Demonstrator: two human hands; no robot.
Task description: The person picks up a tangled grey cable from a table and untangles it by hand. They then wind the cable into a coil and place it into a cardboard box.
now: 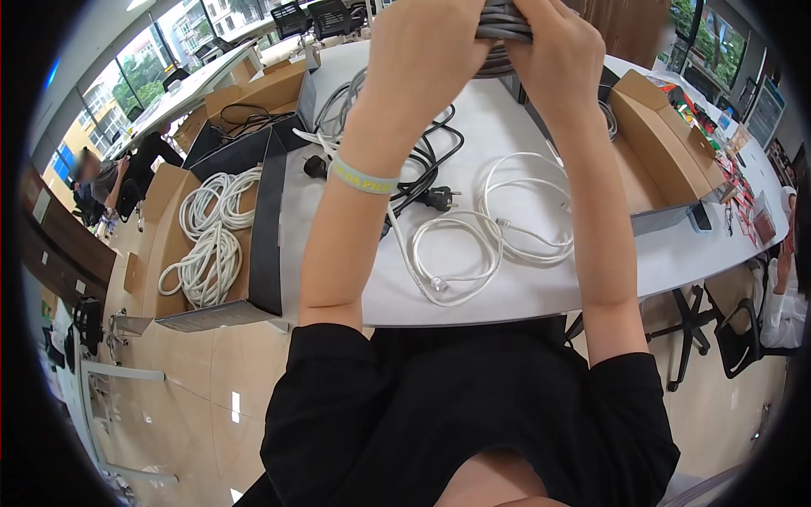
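Observation:
Both hands are raised over the far part of the table at the top of the view. A coiled grey cable (504, 23) is gripped between my left hand (435, 46) and my right hand (562, 51), with fingers closed around it. The top of the bundle runs out of view. Below the hands lie white network cables (456, 253) in loose loops with clear plugs. Left of them are black power cords (435, 197) with plugs, partly covered by my left forearm. Another grey cable (334, 106) lies behind that forearm.
An open box (269, 228) at the left holds coiled white cables (211, 237). Behind it, another box (296, 93) holds black cables. At the right is an open cardboard box (663, 139) with a phone (699, 218) beside it. People sit at both sides.

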